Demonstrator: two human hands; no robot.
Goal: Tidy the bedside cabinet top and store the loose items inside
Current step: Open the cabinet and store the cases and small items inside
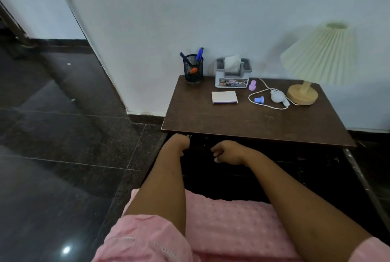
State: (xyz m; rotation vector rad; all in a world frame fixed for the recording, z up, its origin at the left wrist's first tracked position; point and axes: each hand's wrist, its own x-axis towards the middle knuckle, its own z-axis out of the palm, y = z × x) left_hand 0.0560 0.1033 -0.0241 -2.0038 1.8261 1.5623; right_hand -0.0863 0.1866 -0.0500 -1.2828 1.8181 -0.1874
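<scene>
The bedside cabinet [242, 122] has a dark brown top. On it lie a white notepad [224, 97], a small purple piece [252, 85], a small blue piece [259, 99] and a white cord with a bulb-shaped plug [277, 96]. My left hand [179, 142] is just under the top's front left edge with its fingers curled against the dark cabinet front, and what they touch is hidden. My right hand [226, 152] hangs beside it in front of the cabinet face, fingers curled in with nothing visible in them.
A black mesh pen cup [193, 69] and a grey tissue box [233, 74] stand at the back by the wall. A pleated lamp [310, 72] occupies the right rear corner. Dark glossy floor tiles [63, 135] spread to the left. Pink fabric [232, 219] covers my lap.
</scene>
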